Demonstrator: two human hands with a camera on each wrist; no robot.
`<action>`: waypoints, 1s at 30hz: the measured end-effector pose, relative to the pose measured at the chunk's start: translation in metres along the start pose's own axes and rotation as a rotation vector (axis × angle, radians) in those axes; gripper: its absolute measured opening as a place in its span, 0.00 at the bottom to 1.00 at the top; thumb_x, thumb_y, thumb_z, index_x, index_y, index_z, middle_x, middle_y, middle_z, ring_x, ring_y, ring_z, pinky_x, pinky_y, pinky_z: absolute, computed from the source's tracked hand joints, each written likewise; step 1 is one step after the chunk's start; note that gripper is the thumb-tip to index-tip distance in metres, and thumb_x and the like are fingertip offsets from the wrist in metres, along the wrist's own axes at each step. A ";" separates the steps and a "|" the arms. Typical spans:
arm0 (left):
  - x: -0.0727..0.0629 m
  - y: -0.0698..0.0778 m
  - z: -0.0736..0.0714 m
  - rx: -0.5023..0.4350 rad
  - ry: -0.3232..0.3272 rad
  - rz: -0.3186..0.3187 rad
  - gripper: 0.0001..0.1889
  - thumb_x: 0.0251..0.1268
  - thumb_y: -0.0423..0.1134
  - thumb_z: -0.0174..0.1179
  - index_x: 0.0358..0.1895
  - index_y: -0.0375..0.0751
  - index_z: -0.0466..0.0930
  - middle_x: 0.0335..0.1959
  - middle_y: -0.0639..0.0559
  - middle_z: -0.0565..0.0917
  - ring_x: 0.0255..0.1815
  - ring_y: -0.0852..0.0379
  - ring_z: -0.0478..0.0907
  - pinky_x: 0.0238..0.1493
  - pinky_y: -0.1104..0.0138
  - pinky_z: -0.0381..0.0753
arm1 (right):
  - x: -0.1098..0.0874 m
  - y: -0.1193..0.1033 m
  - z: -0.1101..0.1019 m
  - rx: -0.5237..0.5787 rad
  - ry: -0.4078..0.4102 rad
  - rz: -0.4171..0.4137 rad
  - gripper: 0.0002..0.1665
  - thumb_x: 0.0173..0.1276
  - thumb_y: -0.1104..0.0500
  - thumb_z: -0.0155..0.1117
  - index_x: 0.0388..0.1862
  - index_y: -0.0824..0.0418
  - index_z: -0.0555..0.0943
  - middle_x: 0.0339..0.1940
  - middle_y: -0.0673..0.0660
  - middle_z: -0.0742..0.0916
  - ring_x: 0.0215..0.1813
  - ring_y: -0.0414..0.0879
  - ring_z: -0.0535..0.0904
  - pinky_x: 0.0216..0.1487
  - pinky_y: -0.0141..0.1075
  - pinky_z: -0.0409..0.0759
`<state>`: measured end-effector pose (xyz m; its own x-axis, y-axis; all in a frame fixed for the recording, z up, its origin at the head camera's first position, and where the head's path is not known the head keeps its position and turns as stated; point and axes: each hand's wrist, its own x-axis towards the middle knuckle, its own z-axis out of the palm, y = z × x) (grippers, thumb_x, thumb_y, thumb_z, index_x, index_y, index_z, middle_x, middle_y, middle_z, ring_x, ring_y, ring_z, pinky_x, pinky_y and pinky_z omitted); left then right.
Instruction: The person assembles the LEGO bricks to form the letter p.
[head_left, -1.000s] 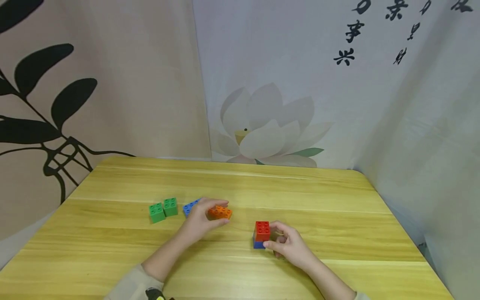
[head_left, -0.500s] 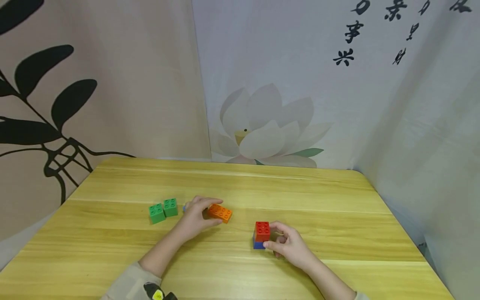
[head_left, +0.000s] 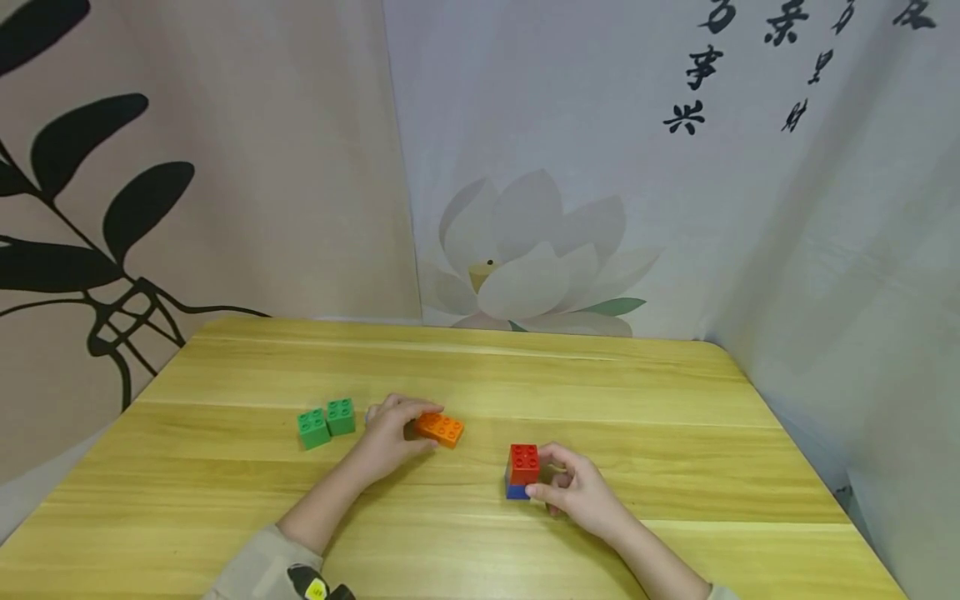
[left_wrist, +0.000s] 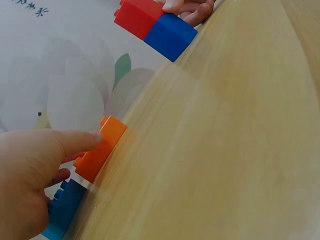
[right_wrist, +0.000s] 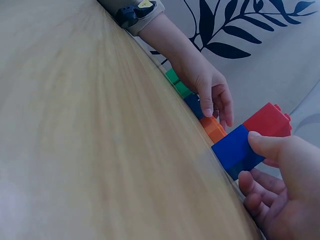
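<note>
At the middle of the table, my left hand [head_left: 393,435] pinches an orange toy brick [head_left: 442,429] between thumb and fingers. The left wrist view shows the thumb on the near face of the orange brick [left_wrist: 102,150]. A blue brick [left_wrist: 66,209] lies right behind it, mostly hidden by the hand in the head view. Farther right, my right hand [head_left: 573,490] holds a two-brick stack, a red brick [head_left: 524,463] on top of a blue brick [head_left: 517,492]. In the right wrist view, its thumb presses the lower blue brick [right_wrist: 237,152] near the joint.
Two green bricks [head_left: 327,422] sit side by side on the wooden table [head_left: 465,533], left of my left hand. A printed curtain [head_left: 300,167] hangs behind the table's back edge, and another pale cloth [head_left: 840,292] runs along the right side.
My left hand has drawn slightly back to the left along the orange brick, its thumb and fingers closing in on it. The right hand and the red and blue stack have stayed in place.
</note>
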<state>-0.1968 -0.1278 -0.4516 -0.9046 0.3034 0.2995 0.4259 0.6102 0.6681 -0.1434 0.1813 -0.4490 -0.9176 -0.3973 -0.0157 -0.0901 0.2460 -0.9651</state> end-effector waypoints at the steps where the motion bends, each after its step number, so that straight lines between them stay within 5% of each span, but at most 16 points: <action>1: 0.000 0.000 0.000 0.003 -0.003 0.002 0.25 0.48 0.37 0.75 0.54 0.46 0.82 0.52 0.56 0.80 0.52 0.55 0.67 0.46 0.57 0.54 | 0.000 0.000 0.000 -0.002 0.000 -0.001 0.22 0.61 0.61 0.70 0.53 0.64 0.76 0.45 0.60 0.83 0.21 0.43 0.73 0.23 0.32 0.74; 15: 0.000 -0.003 0.000 0.103 -0.027 0.042 0.20 0.49 0.37 0.74 0.49 0.45 0.85 0.51 0.53 0.81 0.54 0.53 0.68 0.49 0.55 0.54 | -0.001 -0.003 0.001 0.007 0.005 0.000 0.23 0.60 0.62 0.71 0.53 0.64 0.76 0.46 0.60 0.83 0.22 0.43 0.73 0.23 0.33 0.75; 30: 0.000 0.001 -0.002 0.062 -0.017 0.029 0.19 0.48 0.37 0.74 0.48 0.45 0.85 0.49 0.56 0.82 0.52 0.55 0.69 0.47 0.57 0.54 | -0.001 -0.001 0.002 0.014 0.020 0.010 0.26 0.60 0.61 0.71 0.57 0.64 0.76 0.49 0.60 0.82 0.23 0.42 0.73 0.24 0.32 0.75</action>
<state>-0.1965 -0.1286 -0.4500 -0.8918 0.3334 0.3059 0.4524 0.6449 0.6160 -0.1417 0.1798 -0.4480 -0.9259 -0.3772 -0.0200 -0.0759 0.2376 -0.9684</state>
